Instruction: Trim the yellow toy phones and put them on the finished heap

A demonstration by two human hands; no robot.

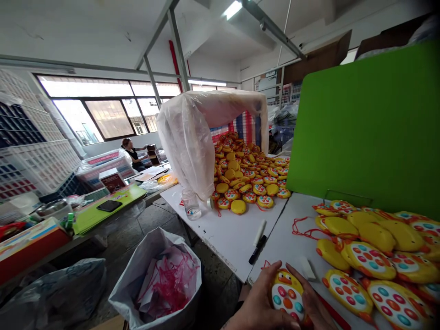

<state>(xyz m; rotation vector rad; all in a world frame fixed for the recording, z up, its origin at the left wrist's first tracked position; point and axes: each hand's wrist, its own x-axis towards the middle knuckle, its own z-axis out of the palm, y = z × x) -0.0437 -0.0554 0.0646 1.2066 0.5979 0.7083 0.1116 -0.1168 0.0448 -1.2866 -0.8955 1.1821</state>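
Note:
At the near table edge I hold a yellow duck-faced toy (286, 289) with coloured round buttons turned up toward me. My left hand (261, 300) wraps its left side, the thumb across its lower edge. Against the right side lies my right hand (311, 300), fingers curved around it; its lower part is cut off by the frame. A bit of red cord shows by the left fingertips. Many similar toys (369, 259) with red cords lie to the right, some button side up, others showing plain yellow backs.
A big heap of the toys (237, 172) spills from a plastic-draped bag (187, 137). Markers (257, 250), a white block (307, 268) and a clear jar (191, 205) stand or lie on the table (220, 233). A green board (364, 128) rises right; a sack (120, 293) holds pink cords. Someone (132, 153) sits far left.

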